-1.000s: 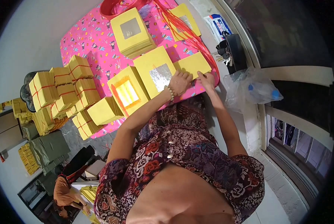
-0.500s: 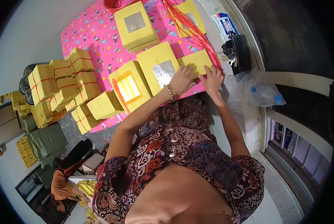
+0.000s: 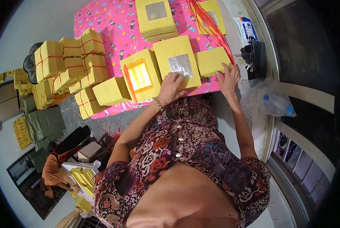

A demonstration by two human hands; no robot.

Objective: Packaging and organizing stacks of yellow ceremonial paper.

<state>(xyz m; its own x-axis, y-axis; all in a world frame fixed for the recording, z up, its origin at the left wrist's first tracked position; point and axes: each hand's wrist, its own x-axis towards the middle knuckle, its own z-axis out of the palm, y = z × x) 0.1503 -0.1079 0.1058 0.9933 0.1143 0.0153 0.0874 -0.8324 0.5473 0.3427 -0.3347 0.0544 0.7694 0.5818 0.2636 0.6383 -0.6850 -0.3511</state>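
My left hand point(image 3: 172, 87), a beaded bracelet at its wrist, lies on the near left edge of a yellow paper stack point(image 3: 173, 49) with a silver square. Its fingers rest on top, the thumb apart at the near side. My right hand point(image 3: 229, 80) has its fingers spread at the right end of a lower, plain yellow paper stack point(image 3: 211, 60); whether they press on it I cannot tell. To the left of my left hand sits a yellow stack point(image 3: 153, 68) with a gold square framed in orange. Neither hand visibly holds anything.
Red strands point(image 3: 211, 26) hang across the right of the pink patterned table point(image 3: 120, 38). Another silver-square stack point(image 3: 156, 26) stands farther back; red-tied yellow bundles point(image 3: 94, 68) pile up at the left. Beyond the right edge hangs a clear plastic bag point(image 3: 266, 98). A co-worker point(image 3: 54, 171) bends at lower left.
My left hand has moved left, off the plain stack and onto the silver-square stack. My right hand stays by the plain stack's right end. The whole view has shifted slightly.
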